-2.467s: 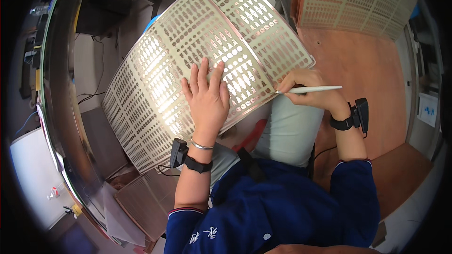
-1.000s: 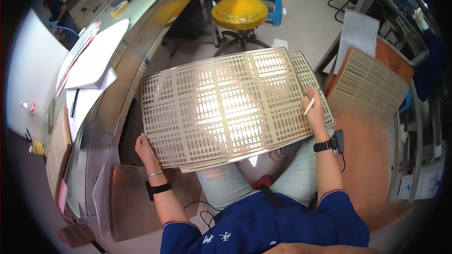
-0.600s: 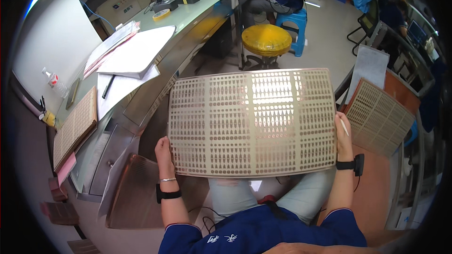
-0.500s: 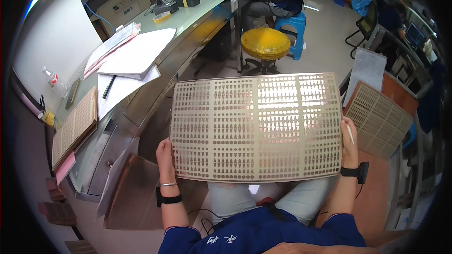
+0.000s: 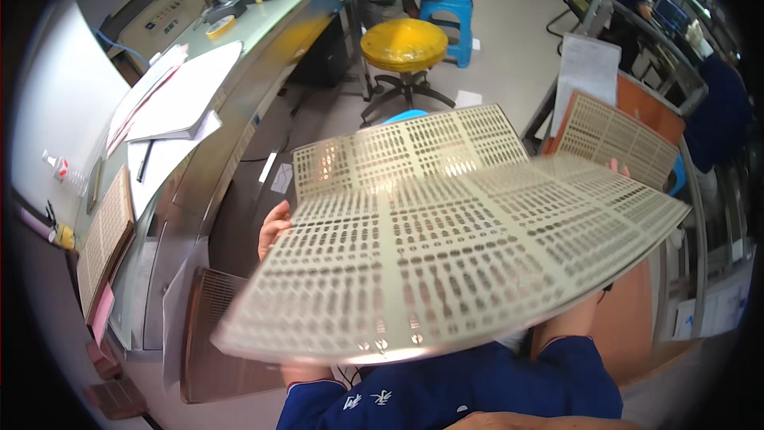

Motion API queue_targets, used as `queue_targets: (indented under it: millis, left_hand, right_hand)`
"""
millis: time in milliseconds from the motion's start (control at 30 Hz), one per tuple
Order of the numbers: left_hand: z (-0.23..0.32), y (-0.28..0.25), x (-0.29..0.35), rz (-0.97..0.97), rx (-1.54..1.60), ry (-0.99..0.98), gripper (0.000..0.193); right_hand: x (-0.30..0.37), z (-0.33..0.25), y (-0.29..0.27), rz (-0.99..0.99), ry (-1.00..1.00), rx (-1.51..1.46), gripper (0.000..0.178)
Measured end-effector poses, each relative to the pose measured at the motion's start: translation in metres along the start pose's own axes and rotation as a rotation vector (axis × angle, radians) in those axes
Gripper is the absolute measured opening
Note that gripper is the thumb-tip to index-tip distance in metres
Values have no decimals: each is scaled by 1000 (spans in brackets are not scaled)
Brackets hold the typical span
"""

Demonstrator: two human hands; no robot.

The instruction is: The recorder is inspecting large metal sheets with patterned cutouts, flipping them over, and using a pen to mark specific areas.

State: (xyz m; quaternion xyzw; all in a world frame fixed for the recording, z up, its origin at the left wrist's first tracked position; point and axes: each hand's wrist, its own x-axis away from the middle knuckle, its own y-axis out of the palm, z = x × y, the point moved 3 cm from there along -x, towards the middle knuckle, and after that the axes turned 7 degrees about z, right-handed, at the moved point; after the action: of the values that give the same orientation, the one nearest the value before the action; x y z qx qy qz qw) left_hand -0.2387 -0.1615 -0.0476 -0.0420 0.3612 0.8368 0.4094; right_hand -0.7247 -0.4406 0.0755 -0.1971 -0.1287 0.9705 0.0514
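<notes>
A large, thin circuit board panel [image 5: 454, 255] with rows of small dark shapes tilts across the space above my lap, slightly blurred. Beyond it shows the upper part of a similar panel [image 5: 406, 147], its lower part covered by the near one. My left hand [image 5: 274, 228] has its fingers curled at the left side, where the two panels meet. Only the fingertips of my right hand [image 5: 618, 168] show, over the near panel's far right edge. The rest of that hand is hidden under the panel.
A bench with papers [image 5: 183, 95], a black pen [image 5: 145, 161], a tape roll [image 5: 220, 26] and a board stack [image 5: 105, 231] runs along the left. A yellow stool [image 5: 404, 44] stands ahead. More panels [image 5: 617, 139] lean at right. Another person sits on a blue stool [image 5: 454, 16].
The near panel has tipped from facing me upright to a slant, its near edge swung toward me. A second panel has come into sight behind it. The white pen by my right hand is now hidden.
</notes>
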Motion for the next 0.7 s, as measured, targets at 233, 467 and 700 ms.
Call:
queue_targets:
  millis: [233, 467, 700]
  left_hand:
    - [-31, 41, 22, 255, -135, -308, 29]
    - [-37, 56, 29, 48, 344, -433, 40]
    - [-66, 42, 38, 256, 9, -754, 37]
  right_hand:
    - [2, -53, 17, 56, 932, -1456, 56]
    - [17, -87, 15, 792, 1873, -2618, 62]
    - [22, -83, 2, 1152, 1980, -2633, 69]
